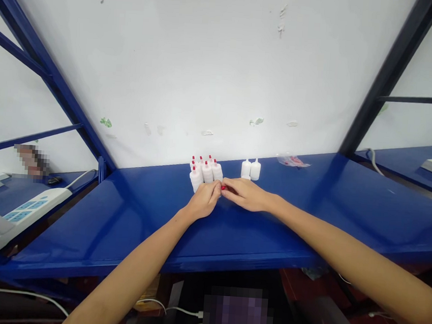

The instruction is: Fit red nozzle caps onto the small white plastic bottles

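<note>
Several white bottles with red tips stand grouped on the blue table, just behind my left hand. That hand is closed, and what its fingers hold is hidden. My right hand meets it from the right, its thumb and fingers pinched around a small red cap. Two white bottles without red tips stand behind my right hand, with a low white piece partly visible in front of them.
A clear plastic bag with red pieces lies near the wall at the back right. Blue metal frame posts rise at the left, beside a white power strip. A dark post stands at the right.
</note>
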{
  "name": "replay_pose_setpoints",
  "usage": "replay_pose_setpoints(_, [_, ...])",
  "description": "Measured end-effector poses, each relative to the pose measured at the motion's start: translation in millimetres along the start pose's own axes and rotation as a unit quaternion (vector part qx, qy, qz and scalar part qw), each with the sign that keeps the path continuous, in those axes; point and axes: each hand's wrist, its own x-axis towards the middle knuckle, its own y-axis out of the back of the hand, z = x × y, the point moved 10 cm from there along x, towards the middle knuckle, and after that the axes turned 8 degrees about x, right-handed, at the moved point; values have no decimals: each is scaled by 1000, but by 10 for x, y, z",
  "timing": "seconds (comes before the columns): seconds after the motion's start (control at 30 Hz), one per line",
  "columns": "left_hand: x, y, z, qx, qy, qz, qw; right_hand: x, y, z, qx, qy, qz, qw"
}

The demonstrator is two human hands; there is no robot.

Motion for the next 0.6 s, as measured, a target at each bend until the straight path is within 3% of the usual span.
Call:
replay_pose_setpoints(0.1, [-5,20,8,-2,-13,12,1000,10,-64,-104,10,33,9,999])
replay_pose_setpoints(0.3, [6,-33,138,15,-58,-4,998,42,-128,-71,101,36,10,994])
replay_pose_setpoints(0.47, [4,75,137,61,-61,32,996,52,118,80,240,-18,82,967])
replay_pose_setpoints(0.53, [-3,128,102,58,-53,48,996,21,254,185,208,-39,92,973])
replay_pose_setpoints(0.6, [-9,134,85,52,-52,48,996,-13,299,294,75,-61,46,994])
